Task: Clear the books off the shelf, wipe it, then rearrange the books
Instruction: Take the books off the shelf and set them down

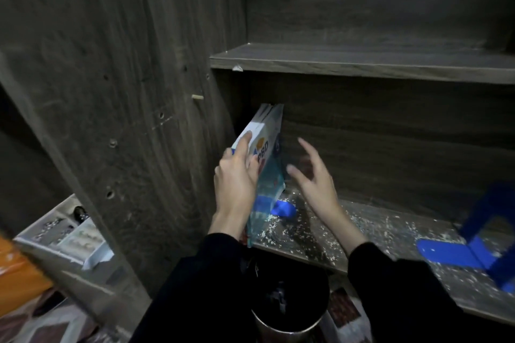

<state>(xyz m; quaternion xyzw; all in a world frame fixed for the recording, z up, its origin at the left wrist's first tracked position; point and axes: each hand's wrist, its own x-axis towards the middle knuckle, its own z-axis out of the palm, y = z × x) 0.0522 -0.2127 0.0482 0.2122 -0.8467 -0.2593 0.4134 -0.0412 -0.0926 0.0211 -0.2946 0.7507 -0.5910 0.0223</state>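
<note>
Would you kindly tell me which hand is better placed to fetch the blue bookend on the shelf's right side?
The right hand: it is open, holds nothing and is nearer the bookend, while the left hand grips the books.

Only readable text: bold blue capitals "PBD", running sideways up cover of thin white-and-pale-blue paperback book (pixel 268 153) you hold upright. Your left hand (pixel 237 178) covers whatever sits beside those letters. Round blue emblem (pixel 277 147) near cover's right edge too blurred to read.
</note>
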